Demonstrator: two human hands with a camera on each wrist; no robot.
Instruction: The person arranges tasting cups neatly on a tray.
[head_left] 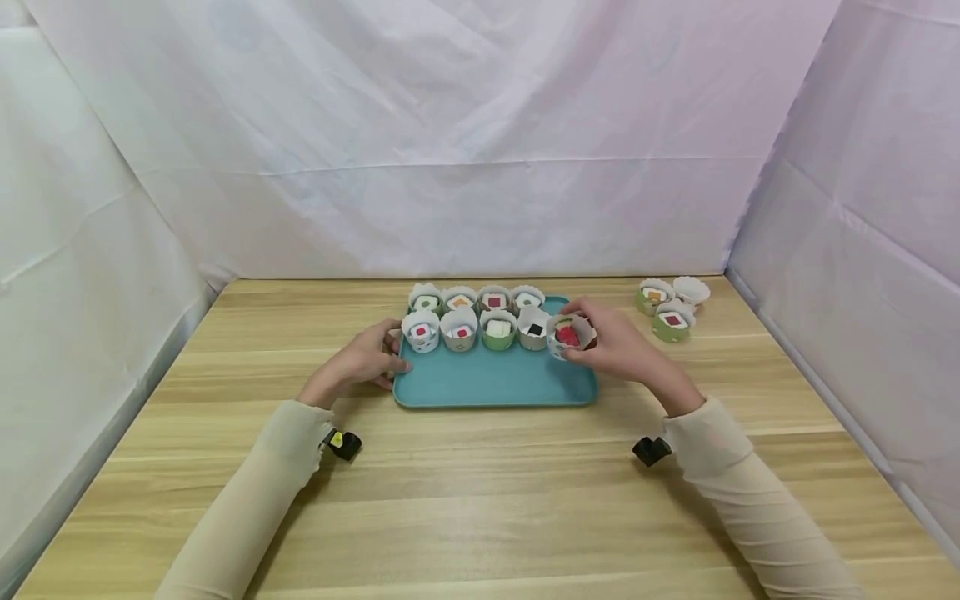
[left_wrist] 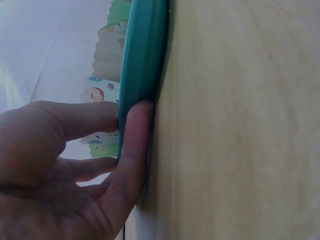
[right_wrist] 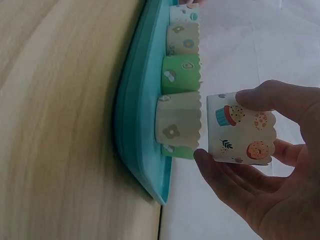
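Note:
A blue-green tray (head_left: 495, 383) lies on the table with two rows of paper baking cups on it, each holding a small piece. My left hand (head_left: 363, 354) grips the tray's left end, its fingers and thumb on either side of the rim (left_wrist: 145, 50) in the left wrist view. Over the tray's right end, my right hand (head_left: 618, 343) holds a white baking cup (right_wrist: 240, 132) printed with cupcakes and cookies. Red and green-edged pieces show inside that cup. In the right wrist view it stands apart from the tray, beside a beige cup (right_wrist: 177, 120).
Three more cups stand together at the table's back right: a green cup (head_left: 671, 325), another green cup (head_left: 651, 297) and a white cup (head_left: 692, 291). A white cloth (head_left: 480, 217) hangs behind the wooden table (head_left: 465, 500) and along both sides.

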